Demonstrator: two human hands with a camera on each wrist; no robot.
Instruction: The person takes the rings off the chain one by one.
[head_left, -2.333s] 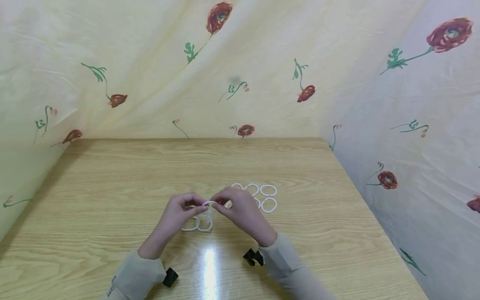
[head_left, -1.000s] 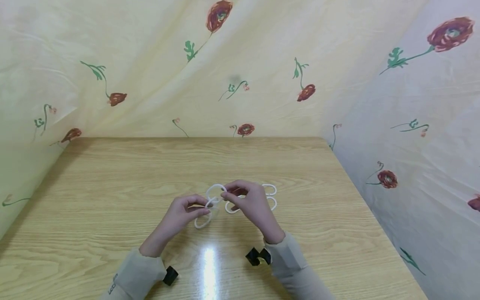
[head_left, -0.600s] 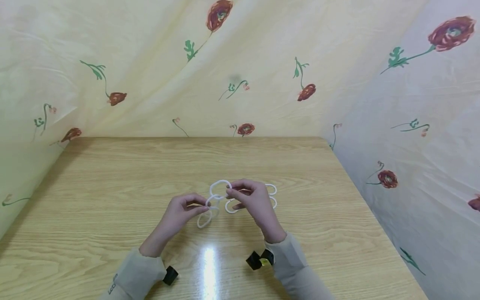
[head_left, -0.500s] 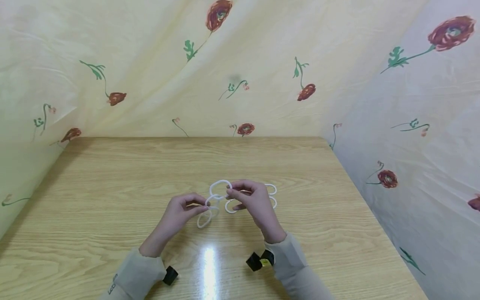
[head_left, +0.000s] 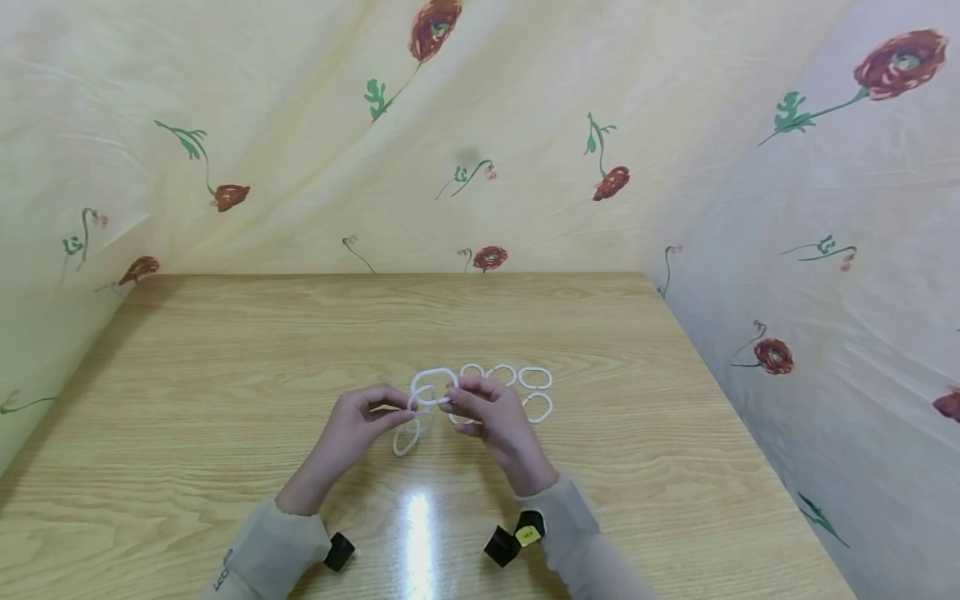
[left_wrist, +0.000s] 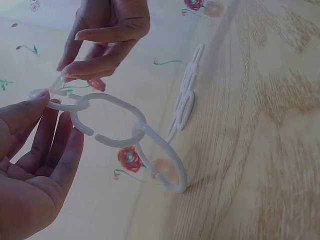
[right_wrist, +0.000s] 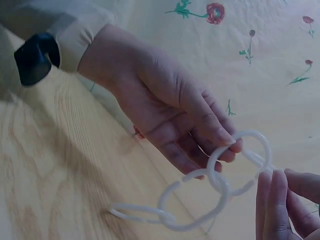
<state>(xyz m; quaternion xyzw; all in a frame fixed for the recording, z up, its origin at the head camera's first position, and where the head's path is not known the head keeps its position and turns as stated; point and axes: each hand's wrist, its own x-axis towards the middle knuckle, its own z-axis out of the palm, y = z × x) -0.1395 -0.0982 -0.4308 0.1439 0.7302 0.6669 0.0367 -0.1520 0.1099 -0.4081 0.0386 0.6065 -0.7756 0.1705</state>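
My left hand (head_left: 360,421) pinches a white plastic chain link between thumb and fingers, above the table. In the left wrist view, an oval link (left_wrist: 122,104) with a small gap hangs from it, and a lower link (left_wrist: 172,150) hooked to that one reaches down to the wood. My right hand (head_left: 495,417), close beside, pinches another white link (head_left: 433,371) between thumb and fingertips. That link crosses the left hand's link at the fingertips; fingers partly hide the crossing, so I cannot tell how they join.
Several loose white links (head_left: 536,368) lie flat in rows on the wood-grain table (head_left: 285,333), behind and right of my right hand, which partly covers them. Floral cloth (head_left: 300,167) rises behind the table. A black band piece (head_left: 502,546) sits at my right wrist.
My right hand first drew its link up and right from the left hand, turning it face-on, then came slightly back left and down. My left hand has barely moved.
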